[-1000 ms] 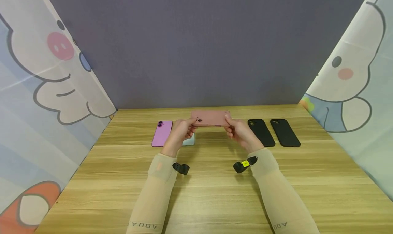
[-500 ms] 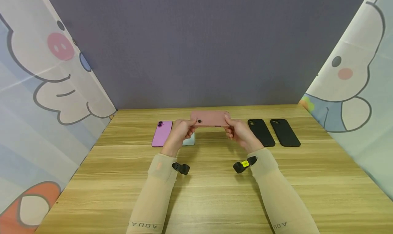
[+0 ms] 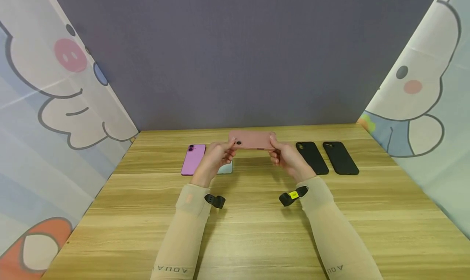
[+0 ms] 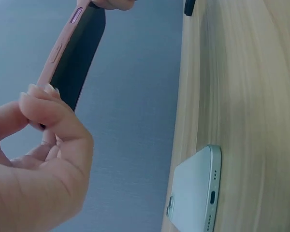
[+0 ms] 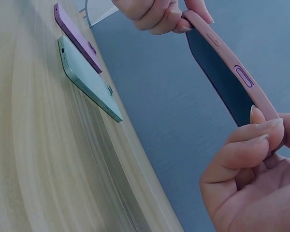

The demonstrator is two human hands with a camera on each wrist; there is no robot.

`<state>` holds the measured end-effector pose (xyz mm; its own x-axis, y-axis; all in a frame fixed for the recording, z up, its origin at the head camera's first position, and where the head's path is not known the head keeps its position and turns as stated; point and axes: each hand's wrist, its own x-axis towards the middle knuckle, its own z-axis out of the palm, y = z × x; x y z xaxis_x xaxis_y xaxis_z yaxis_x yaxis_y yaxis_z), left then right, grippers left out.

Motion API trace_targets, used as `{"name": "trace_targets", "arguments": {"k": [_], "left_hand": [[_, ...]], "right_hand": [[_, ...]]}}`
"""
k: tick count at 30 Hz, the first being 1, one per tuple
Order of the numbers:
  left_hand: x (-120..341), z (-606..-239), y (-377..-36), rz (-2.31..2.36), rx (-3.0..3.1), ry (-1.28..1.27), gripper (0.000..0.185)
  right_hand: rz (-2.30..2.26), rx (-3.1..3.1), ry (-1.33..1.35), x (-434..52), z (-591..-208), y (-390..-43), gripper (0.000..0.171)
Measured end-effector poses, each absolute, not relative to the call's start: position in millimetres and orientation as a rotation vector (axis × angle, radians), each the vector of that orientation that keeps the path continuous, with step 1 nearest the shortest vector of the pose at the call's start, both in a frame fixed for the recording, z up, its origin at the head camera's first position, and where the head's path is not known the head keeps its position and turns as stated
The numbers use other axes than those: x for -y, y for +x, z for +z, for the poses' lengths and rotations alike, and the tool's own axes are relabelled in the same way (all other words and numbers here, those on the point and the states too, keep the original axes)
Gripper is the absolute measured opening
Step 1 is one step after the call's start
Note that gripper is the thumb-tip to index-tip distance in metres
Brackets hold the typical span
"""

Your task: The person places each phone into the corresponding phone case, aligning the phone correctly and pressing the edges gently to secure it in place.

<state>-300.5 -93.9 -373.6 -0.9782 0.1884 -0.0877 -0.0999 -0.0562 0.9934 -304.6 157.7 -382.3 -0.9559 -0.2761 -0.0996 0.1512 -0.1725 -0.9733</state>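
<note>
A pink phone in its case [image 3: 252,140] is held sideways above the wooden table [image 3: 257,231], a hand at each end. My left hand [image 3: 216,157] pinches its left end beside the camera hole. My right hand [image 3: 286,157] pinches its right end. In the left wrist view the pink phone [image 4: 72,53] shows its dark screen and pink edge above my fingers [image 4: 48,108]. The right wrist view shows the pink phone [image 5: 227,72] with side buttons, my fingertips [image 5: 256,133] curled on its end.
A purple phone [image 3: 193,159] and a pale green phone [image 3: 225,168] lie on the table under my left hand. Two black phone cases [image 3: 312,157] [image 3: 340,157] lie to the right. Patterned curtains stand at both sides, a grey wall behind.
The pink phone has tilted a little flatter between my hands. Both hands keep the same hold and place.
</note>
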Motion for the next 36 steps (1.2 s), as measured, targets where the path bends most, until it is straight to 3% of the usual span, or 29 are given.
{"name": "trace_targets", "arguments": {"k": [21, 36], "left_hand": [[93.0, -372.5, -301.1, 2.187, -2.010, 0.120, 0.030], [95.7, -374.5, -301.3, 2.216, -1.961, 0.107, 0.031]], "right_hand": [[-2.196, -1.810, -0.220, -159.6, -379.7, -303.6, 0.037], [-2.131, -1.988, -0.127, -159.4, -377.1, -301.1, 0.045]]}}
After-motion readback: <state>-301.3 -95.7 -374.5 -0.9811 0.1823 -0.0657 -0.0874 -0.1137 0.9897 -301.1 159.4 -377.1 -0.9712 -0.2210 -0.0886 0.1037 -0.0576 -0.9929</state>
